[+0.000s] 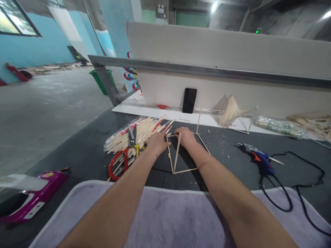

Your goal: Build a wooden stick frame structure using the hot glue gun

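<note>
Fingers of my left hand (158,143) pinch the stick frame (184,171) mid-picture, its front stick (177,153) slanting up toward my equally near right hand (186,137), whose grip I can't see.

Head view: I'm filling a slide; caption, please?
Left hand and right hand at a wooden-stick frame, blue hot-glue gun lying to the right.
</note>
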A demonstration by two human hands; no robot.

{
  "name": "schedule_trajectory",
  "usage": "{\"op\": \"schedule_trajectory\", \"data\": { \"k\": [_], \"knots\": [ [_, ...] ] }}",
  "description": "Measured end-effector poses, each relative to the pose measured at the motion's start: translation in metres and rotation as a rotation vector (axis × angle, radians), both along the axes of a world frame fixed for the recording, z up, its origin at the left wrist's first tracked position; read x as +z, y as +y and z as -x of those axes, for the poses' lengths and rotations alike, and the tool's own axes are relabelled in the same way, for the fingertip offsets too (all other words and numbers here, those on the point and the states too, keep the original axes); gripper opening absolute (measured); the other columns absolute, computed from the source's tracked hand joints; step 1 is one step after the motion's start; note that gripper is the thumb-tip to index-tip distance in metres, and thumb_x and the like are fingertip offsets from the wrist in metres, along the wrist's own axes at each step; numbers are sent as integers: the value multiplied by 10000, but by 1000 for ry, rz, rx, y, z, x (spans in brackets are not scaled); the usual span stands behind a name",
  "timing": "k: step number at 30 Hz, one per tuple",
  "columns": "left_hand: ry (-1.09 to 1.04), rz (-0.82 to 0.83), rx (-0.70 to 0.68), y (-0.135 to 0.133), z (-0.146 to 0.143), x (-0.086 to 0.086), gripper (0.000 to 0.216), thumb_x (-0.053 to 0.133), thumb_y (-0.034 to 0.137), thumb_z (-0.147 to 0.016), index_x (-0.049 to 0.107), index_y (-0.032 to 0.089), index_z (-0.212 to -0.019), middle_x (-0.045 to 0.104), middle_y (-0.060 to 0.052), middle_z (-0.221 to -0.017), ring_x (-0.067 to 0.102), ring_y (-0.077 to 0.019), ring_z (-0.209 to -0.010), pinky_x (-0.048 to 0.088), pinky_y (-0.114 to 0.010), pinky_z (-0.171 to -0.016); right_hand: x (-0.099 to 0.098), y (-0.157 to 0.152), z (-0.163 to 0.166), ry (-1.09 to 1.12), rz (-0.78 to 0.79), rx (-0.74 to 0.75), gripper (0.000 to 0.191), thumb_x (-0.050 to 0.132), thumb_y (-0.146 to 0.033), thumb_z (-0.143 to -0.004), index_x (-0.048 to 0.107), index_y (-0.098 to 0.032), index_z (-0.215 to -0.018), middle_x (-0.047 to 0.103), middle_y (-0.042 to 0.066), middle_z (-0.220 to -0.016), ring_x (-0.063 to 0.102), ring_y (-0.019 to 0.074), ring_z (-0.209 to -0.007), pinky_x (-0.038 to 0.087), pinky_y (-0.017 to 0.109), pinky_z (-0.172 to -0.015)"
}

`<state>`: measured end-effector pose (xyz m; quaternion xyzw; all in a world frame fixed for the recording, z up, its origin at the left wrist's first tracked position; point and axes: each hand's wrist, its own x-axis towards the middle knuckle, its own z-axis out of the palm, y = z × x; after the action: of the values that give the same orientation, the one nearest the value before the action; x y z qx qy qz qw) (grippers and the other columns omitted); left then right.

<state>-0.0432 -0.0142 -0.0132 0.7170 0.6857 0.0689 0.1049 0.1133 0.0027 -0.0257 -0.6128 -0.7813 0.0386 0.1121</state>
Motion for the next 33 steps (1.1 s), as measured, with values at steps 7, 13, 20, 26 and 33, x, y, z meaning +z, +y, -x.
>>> {"op": "schedule_trajectory", "data": {
  "k": [7, 13, 20, 26, 33],
  "knots": [
    [4, -8, 1, -1, -1, 1, 406, 586, 472, -675, 568, 305, -1045, 569, -69, -1096, 506, -288, -1055, 397, -437, -853, -4, 2, 0, 7, -30, -2, 179, 440, -259, -850, 608, -269, -912, 572, 32, -1013, 465, 202, -977, 407, 332, -762],
    [2, -6, -4, -1, -1, 2, 409, 581, 476, -677, 568, 301, -1046, 563, -77, -1100, 504, -294, -1057, 394, -451, -859, -4, 2, 0, 3, -23, -3, 177, 443, -263, -851, 604, -272, -923, 570, 30, -1020, 464, 200, -982, 408, 328, -760],
    [-6, -5, -21, -2, -1, 3, 413, 587, 466, -685, 566, 285, -1056, 571, -79, -1108, 504, -281, -1074, 390, -419, -878, -3, 2, 0, -3, -12, -6, 182, 443, -258, -856, 613, -267, -918, 572, 34, -1014, 463, 197, -984, 398, 316, -772],
    [5, -4, -3, -2, -1, 3, 407, 585, 469, -682, 567, 292, -1048, 573, -84, -1100, 513, -284, -1054, 401, -426, -853, -3, 3, 1, 1, -17, -5, 183, 442, -260, -857, 612, -264, -924, 576, 38, -1010, 464, 198, -980, 397, 313, -763],
    [12, 8, 15, -3, -2, 4, 423, 589, 470, -684, 563, 305, -1073, 561, -78, -1127, 502, -281, -1066, 393, -421, -865, -1, 1, 1, -26, -1, -10, 183, 439, -265, -860, 607, -269, -933, 573, 34, -1021, 466, 194, -986, 400, 315, -768]
  ]
}}
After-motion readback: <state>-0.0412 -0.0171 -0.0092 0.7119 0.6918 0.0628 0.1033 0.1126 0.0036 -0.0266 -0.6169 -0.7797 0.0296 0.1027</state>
